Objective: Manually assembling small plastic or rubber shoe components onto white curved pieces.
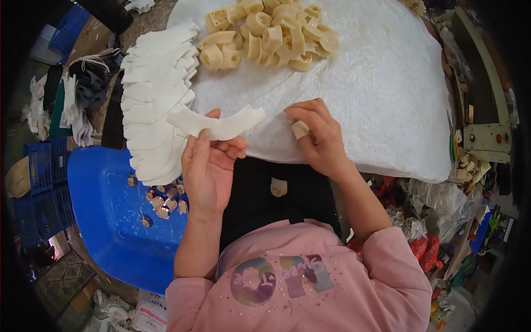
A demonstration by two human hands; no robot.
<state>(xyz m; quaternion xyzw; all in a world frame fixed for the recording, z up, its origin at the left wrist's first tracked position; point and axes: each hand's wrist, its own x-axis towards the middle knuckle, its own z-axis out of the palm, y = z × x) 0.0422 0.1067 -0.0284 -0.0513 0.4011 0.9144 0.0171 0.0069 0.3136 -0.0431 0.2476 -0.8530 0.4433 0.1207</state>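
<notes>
My left hand (207, 171) pinches a curved white fabric strip (229, 128) between thumb and fingers. The strip arcs up at its right end, over the near edge of a white woven cover (376, 94). Just beyond that hand, a long overlapping row of similar white strips (152, 94) fans down the cover's left side. My right hand (321, 133) hovers at the cover's near edge, its fingers bent, with no object visible in it. A beige wrap (300, 129) sits around its thumb. Hollow beige molded pieces (271, 39) lie heaped at the far side.
Left of my lap, a blue basin (105, 205) holds several small block-like pieces (163, 206). A small beige piece (278, 187) rests on my dark-clothed lap. Blue crates (41, 171) stand farther left. At right are plastic bags (442, 205) and a machine's control box (488, 138).
</notes>
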